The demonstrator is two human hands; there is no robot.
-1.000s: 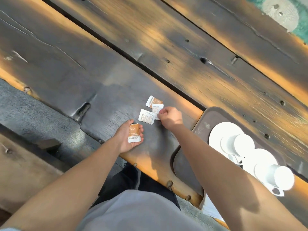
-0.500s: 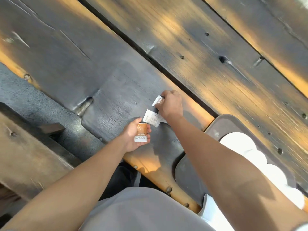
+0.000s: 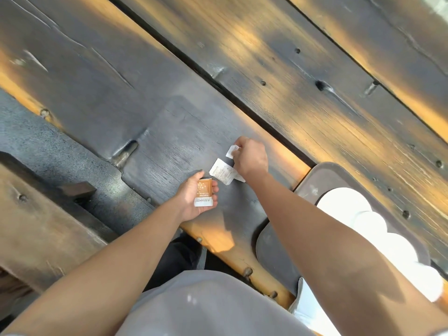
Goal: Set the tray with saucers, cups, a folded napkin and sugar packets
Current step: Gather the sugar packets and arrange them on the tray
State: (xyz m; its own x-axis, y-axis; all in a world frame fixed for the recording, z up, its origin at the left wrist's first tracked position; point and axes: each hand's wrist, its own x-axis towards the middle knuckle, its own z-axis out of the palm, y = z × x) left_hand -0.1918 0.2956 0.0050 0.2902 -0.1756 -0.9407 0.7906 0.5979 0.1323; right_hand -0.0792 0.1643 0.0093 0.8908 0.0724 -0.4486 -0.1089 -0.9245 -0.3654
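Note:
My left hand lies palm up near the table's front edge and holds an orange-and-white sugar packet in its curled fingers. Just beyond it my right hand pinches a white sugar packet lifted off the wood. Another white packet lies flat on the table between the two hands, with a further packet edge showing under my right wrist. The dark tray sits at the right with white saucers and cups, mostly hidden behind my right forearm. A white napkin lies at the tray's near end.
The table is made of dark, worn wooden planks with a long gap running diagonally. A bench plank and grey ground lie to the left, below the table's edge.
My right hand moved from the middle packet up to the farthest one and lifted it. The left hand kept its orange packet. The view shifted, so the tray sits lower right.

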